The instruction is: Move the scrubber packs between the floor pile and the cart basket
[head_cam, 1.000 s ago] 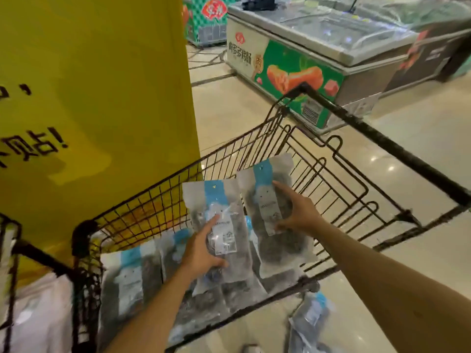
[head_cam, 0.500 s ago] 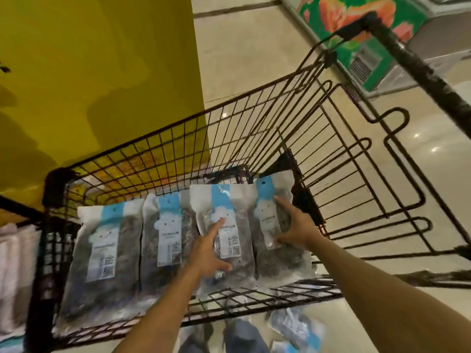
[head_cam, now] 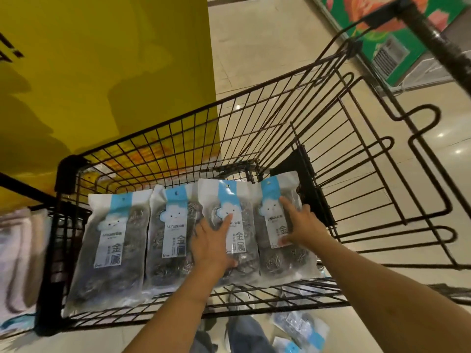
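Observation:
Four clear packets of metal scourers with blue-and-white cloud labels lie side by side on the floor of a black wire cart (head_cam: 254,89). My left hand (head_cam: 211,245) holds the third packet (head_cam: 242,200) at its left edge, index finger straight up the label and thumb across the lower front. My right hand (head_cam: 303,225) holds the fourth packet (head_cam: 270,217) at its right edge, fingers over the label and thumb on the front. The first packet (head_cam: 112,250) and second packet (head_cam: 173,225) lie untouched to the left.
A yellow panel (head_cam: 102,72) stands behind the cart at the left. The cart's handle bar (head_cam: 433,44) and a green freezer front (head_cam: 369,34) are at top right. More packets (head_cam: 300,324) lie on the tiled floor below. Pale cloths (head_cam: 17,250) hang at the left.
Both hands have lowered their packets from above the cart down onto its floor, beside the two lying there. The view has tilted downward and moved closer.

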### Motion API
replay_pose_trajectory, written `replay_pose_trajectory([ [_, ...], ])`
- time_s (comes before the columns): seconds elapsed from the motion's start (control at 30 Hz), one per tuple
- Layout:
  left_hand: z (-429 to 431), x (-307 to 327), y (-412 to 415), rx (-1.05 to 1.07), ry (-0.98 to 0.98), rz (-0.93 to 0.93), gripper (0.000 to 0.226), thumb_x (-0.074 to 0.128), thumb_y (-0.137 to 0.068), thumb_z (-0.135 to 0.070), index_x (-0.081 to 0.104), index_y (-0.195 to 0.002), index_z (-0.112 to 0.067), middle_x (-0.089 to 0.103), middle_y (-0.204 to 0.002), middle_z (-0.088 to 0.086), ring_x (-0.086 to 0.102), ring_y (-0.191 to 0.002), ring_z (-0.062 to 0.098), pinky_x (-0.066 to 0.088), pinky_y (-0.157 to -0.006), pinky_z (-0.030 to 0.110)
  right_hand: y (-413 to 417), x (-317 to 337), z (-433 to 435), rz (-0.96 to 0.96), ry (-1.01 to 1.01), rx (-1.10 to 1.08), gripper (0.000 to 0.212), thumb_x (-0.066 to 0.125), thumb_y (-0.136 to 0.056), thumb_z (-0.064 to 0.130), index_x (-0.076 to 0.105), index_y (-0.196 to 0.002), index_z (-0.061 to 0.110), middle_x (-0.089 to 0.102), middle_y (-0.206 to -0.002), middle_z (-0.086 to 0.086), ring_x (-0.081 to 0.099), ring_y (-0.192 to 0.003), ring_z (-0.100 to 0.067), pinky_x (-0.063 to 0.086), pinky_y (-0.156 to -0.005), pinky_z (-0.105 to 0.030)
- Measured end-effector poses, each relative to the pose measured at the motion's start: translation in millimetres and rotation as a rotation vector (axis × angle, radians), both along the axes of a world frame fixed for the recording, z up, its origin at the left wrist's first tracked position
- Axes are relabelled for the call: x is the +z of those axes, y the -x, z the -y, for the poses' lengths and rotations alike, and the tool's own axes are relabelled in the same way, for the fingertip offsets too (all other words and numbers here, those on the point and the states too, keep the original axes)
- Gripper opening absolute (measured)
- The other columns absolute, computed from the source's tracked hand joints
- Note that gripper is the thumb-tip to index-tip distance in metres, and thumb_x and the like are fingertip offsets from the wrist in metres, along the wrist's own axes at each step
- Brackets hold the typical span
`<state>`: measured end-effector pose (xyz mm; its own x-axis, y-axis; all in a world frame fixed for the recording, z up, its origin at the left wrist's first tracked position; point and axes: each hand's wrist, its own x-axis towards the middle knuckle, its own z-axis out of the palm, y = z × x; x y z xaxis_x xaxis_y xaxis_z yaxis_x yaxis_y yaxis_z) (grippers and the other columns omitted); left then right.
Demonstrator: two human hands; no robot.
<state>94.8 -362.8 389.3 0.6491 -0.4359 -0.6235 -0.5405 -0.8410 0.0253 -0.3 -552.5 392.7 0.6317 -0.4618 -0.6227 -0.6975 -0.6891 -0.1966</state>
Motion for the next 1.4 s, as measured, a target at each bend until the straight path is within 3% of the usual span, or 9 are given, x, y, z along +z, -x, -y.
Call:
replay_pose_trajectory([
  [0.17,0,-6,-5,-0.161,-0.093,0.070,0.119,0.065,-0.068,-0.068,-0.021,-0.145,-0.036,-0.028,-0.153,0.014,-0.015,-0.143,0.035,0.013,-0.114,0.050,1,-5,2,-0.003,0.186,0.139,0.114,0.076,-0.066,0.054,-0.003,-0.146,0.037,-0.005,-0.154,-0.011,0.014,-0.138,-0.036,0.029,-0.109,-0.050],
  [0.3,-4,-15,-11,-0.204,-0.050,0.034,0.118,0.062,-0.071,-0.068,-0.024,-0.144,-0.033,-0.037,-0.148,0.010,-0.028,-0.140,0.030,-0.002,-0.115,0.050,7,-17,5,-0.072,0.140,0.287,0.135,0.071,-0.062,0.066,-0.027,-0.144,0.022,-0.036,-0.149,-0.017,-0.028,-0.139,-0.036,-0.008,-0.114,-0.051],
  [0.43,-15,-22,-14,-0.215,0.013,0.007,0.117,0.060,-0.072,-0.068,-0.034,-0.132,-0.035,-0.043,-0.141,0.008,-0.034,-0.135,0.025,-0.009,-0.113,0.050,14,-29,6,-0.081,0.106,0.287,0.142,0.069,-0.059,0.070,-0.034,-0.140,0.017,-0.041,-0.144,-0.021,-0.034,-0.135,-0.036,-0.019,-0.107,-0.045],
  [0.57,-17,-21,-18,-0.260,-0.011,0.023,0.116,0.057,-0.072,-0.071,-0.035,-0.133,-0.036,-0.045,-0.139,0.009,-0.037,-0.132,0.027,-0.013,-0.110,0.055,13,-24,7,-0.116,0.109,0.292,0.141,0.071,-0.060,0.068,-0.034,-0.140,0.019,-0.045,-0.138,-0.017,-0.031,-0.137,-0.037,-0.013,-0.114,-0.051],
  [0.63,-12,-15,-22,-0.296,-0.047,0.047,0.116,0.057,-0.071,-0.073,-0.029,-0.140,-0.035,-0.038,-0.145,0.009,-0.028,-0.139,0.028,-0.010,-0.111,0.057,10,-16,5,-0.132,0.115,0.273,0.139,0.071,-0.060,0.068,-0.031,-0.142,0.021,-0.040,-0.144,-0.018,-0.028,-0.139,-0.038,-0.011,-0.114,-0.051],
  [0.77,-4,8,-39,-0.297,0.042,0.082,0.108,0.058,-0.069,-0.073,0.000,-0.150,-0.031,0.007,-0.158,0.008,0.012,-0.144,0.029,0.009,-0.114,0.055,4,21,0,-0.028,0.177,0.217,0.121,0.069,-0.069,0.061,-0.013,-0.149,0.023,-0.014,-0.158,-0.011,-0.009,-0.145,-0.035,0.001,-0.116,-0.050],
  [0.83,-1,23,-49,-0.312,0.106,0.107,0.105,0.057,-0.070,-0.074,0.003,-0.149,-0.032,0.017,-0.156,0.006,0.021,-0.142,0.029,0.020,-0.113,0.052,6,43,-6,0.066,0.217,0.145,0.107,0.068,-0.076,0.053,-0.002,-0.150,0.020,0.003,-0.158,-0.010,0.006,-0.145,-0.033,0.012,-0.117,-0.047],
  [1.17,-5,117,-59,-0.678,0.364,0.206,0.096,0.049,-0.074,-0.076,0.008,-0.149,-0.034,0.022,-0.155,0.008,0.028,-0.139,0.028,0.030,-0.110,0.047,47,137,-94,0.268,0.476,-0.202,0.089,0.062,-0.082,0.052,0.014,-0.149,0.020,0.035,-0.148,-0.009,0.038,-0.132,-0.029,0.037,-0.108,-0.043],
  [1.4,-20,196,12,-0.971,0.602,0.202,0.093,0.051,-0.076,-0.073,0.010,-0.150,-0.033,0.019,-0.156,0.007,0.024,-0.141,0.028,0.028,-0.113,0.045,118,210,-181,0.311,0.634,-0.418,0.083,0.059,-0.086,0.046,0.013,-0.149,0.020,0.031,-0.150,-0.010,0.036,-0.133,-0.030,0.037,-0.107,-0.043],
])
